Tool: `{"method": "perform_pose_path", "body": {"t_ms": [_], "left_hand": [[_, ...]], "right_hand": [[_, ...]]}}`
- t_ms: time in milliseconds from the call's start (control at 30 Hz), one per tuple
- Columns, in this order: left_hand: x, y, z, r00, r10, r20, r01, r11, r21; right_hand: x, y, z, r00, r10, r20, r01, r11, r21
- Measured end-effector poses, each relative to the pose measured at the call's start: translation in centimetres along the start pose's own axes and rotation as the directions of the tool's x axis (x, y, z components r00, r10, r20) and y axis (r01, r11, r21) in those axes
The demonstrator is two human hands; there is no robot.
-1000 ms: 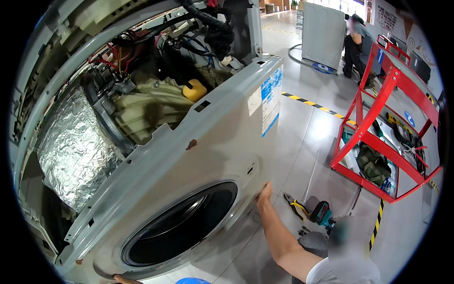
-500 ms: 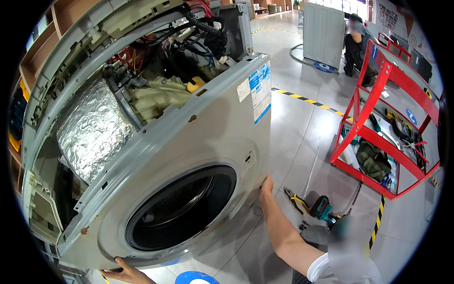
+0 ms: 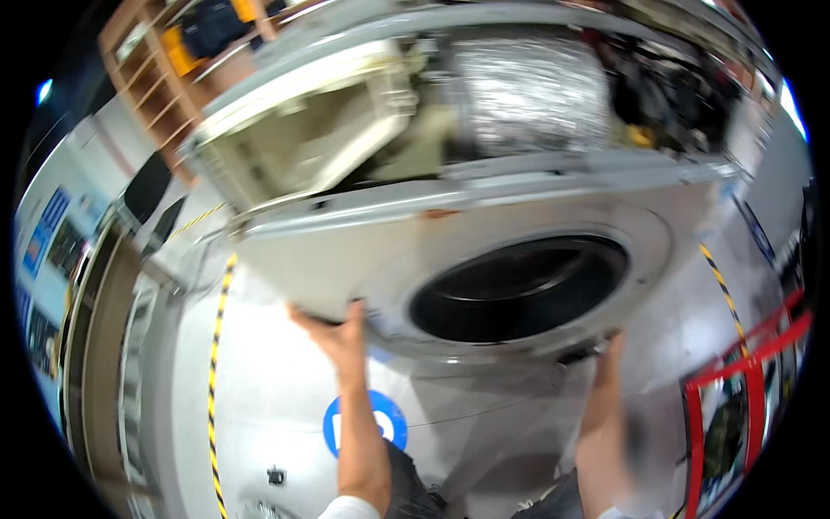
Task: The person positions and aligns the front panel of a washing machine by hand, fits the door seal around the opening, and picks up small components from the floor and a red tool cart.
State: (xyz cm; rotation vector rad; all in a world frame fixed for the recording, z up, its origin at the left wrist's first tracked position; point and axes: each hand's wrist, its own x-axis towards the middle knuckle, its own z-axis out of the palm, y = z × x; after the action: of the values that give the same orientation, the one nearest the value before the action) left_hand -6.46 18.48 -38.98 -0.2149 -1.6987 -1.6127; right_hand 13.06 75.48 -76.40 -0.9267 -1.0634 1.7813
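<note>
Before me a washing machine's off-white front panel [image 3: 346, 229] stands tilted, its dark round door opening [image 3: 519, 290] facing up toward me. My left hand [image 3: 335, 336] grips the panel's near edge, left of the opening, thumb apart from the fingers, whose tips are partly hidden. At the near right edge, my right hand [image 3: 612, 346] is closed on the panel; motion blur softens its fingers. Behind the panel's top rim the machine lies open: a foil-wrapped part [image 3: 532, 95], dark wiring [image 3: 666, 91] and a cream-coloured detergent drawer housing [image 3: 311, 138].
A blue round floor sticker [image 3: 389, 415] lies by my left forearm. Yellow-black tape [image 3: 214, 381] runs along the floor at left. A red tool cart [image 3: 693, 432] stands at right, wooden shelves [image 3: 164, 95] at far left. A small dark object [image 3: 276, 476] rests on the floor.
My view has swung to the left, so the panel and cart appear elsewhere. The panel now looks more level across the picture. Both hands remain at its edge.
</note>
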Motion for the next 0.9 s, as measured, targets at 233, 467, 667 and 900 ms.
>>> {"method": "perform_pose_path", "body": {"t_ms": [233,467,667,900], "left_hand": [[1.3,1.3,-5.4,0.993,0.109,-0.044,-0.100,0.979,0.175],[0.6,0.7,-5.0,0.983,0.180,-0.038,-0.170,0.967,0.190],[0.6,0.8,-6.0,0.998,0.063,0.019,-0.065,0.986,0.153],[0.0,-0.7,-4.8,0.996,0.081,0.040,-0.090,0.929,0.360]], "right_hand": [[-8.9,-12.3,14.0,0.998,0.056,0.022,-0.057,0.997,0.047],[-17.4,-25.0,22.1,0.944,-0.190,0.269,0.173,0.981,0.086],[-16.4,-23.3,20.9,0.881,-0.277,0.384,0.285,0.958,0.039],[-16.1,-23.3,19.7,0.790,-0.445,0.423,0.577,0.773,-0.264]]}}
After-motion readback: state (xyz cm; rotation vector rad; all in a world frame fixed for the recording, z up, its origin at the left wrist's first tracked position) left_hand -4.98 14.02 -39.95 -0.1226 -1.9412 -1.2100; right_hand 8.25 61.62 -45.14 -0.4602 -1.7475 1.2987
